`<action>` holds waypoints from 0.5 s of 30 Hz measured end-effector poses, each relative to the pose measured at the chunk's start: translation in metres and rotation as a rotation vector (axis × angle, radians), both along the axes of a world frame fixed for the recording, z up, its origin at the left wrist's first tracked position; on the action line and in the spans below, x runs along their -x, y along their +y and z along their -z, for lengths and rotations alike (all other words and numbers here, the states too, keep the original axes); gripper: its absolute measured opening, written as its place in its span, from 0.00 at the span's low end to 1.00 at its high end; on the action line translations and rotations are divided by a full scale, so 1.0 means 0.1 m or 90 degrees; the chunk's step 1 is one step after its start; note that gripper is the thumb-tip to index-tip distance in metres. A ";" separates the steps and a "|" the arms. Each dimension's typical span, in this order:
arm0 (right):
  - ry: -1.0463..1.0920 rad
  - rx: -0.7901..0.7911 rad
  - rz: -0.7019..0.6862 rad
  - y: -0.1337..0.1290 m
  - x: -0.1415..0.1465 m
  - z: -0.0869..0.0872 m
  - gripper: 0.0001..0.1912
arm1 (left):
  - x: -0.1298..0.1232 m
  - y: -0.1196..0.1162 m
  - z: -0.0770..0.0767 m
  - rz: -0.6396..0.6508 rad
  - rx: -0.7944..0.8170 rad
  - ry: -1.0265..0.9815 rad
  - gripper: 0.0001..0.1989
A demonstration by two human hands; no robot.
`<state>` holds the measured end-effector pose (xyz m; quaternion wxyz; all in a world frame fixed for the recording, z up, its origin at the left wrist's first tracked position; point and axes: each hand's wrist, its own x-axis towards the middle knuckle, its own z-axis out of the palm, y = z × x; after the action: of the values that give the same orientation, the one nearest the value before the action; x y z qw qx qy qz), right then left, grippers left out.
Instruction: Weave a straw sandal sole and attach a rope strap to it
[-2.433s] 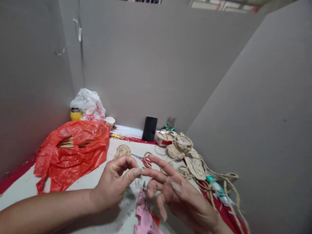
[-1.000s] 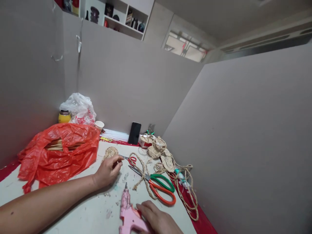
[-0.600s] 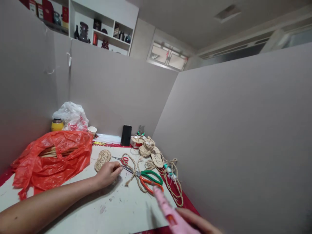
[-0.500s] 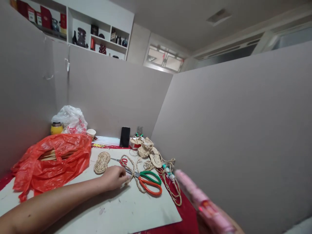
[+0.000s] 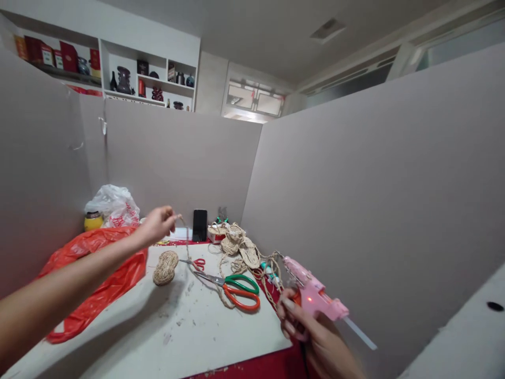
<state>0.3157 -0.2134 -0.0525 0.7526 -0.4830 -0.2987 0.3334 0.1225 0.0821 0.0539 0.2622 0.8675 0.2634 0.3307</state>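
My left hand (image 5: 158,225) is raised above the back of the white board (image 5: 173,326), pinching the end of a braided straw cord (image 5: 188,238) that hangs down to the board. My right hand (image 5: 305,321) grips a pink hot glue gun (image 5: 315,295) at the right; a clear glue stick (image 5: 361,332) juts from its rear and a small red light glows on its side. A peanut-shaped coil of straw braid (image 5: 166,267) lies below my left hand. Large scissors (image 5: 236,290) with green and orange handles rest partly over the cord, near small red-handled scissors (image 5: 198,263).
More woven straw pieces (image 5: 236,242) and loose cord lie at the back right beside a black phone (image 5: 200,225). An orange plastic bag (image 5: 106,284) covers the left side. Grey partitions (image 5: 355,173) enclose the table.
My left hand has lifted from the board, drawing the cord end up and back. The glue gun, blurred before, now shows clearly in my right hand, and the view has shifted.
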 end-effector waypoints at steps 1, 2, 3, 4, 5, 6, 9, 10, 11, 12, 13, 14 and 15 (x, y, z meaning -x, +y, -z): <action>-0.012 0.003 0.006 0.06 -0.01 0.01 0.13 | 0.08 0.03 -0.18 -0.017 -0.019 -0.036 0.12; -0.025 0.010 0.008 0.14 0.00 0.02 0.14 | 0.16 0.05 -0.34 -0.033 -0.038 -0.066 0.11; -0.037 0.021 0.008 0.21 0.01 0.03 0.14 | 0.23 0.07 -0.48 -0.052 -0.057 -0.095 0.10; -0.047 0.028 0.010 0.29 0.03 0.05 0.15 | 0.30 0.09 -0.60 -0.069 -0.077 -0.116 0.09; -0.056 0.033 0.009 0.37 0.05 0.07 0.15 | 0.37 0.10 -0.70 -0.084 -0.096 -0.133 0.09; -0.061 0.035 0.005 0.45 0.08 0.08 0.15 | 0.43 0.11 -0.79 -0.099 -0.113 -0.148 0.08; -0.069 0.041 -0.017 0.65 0.15 0.08 0.18 | 0.60 0.12 -1.00 -0.151 -0.189 -0.170 0.07; -0.071 0.045 -0.023 0.70 0.15 0.06 0.19 | 0.65 0.11 -1.06 -0.172 -0.227 -0.168 0.08; -0.075 0.049 -0.023 0.74 0.15 0.04 0.20 | 0.70 0.11 -1.12 -0.195 -0.273 -0.156 0.08; -0.081 0.051 -0.018 0.77 0.14 0.01 0.21 | 0.75 0.10 -1.19 -0.217 -0.319 -0.139 0.08; -0.089 0.051 -0.010 0.79 0.12 -0.02 0.21 | 0.78 0.09 -1.25 -0.237 -0.359 -0.119 0.09; -0.096 0.052 0.000 0.80 0.09 -0.05 0.21 | 0.82 0.09 -1.31 -0.250 -0.390 -0.100 0.11; -0.101 0.056 0.010 0.80 0.06 -0.08 0.21 | 0.84 0.09 -1.37 -0.255 -0.407 -0.088 0.12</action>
<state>0.3101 -0.1333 -0.0449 0.7075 -0.5425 -0.3386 0.3008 0.0381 0.0907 0.1912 -0.0744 0.8125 0.2928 0.4986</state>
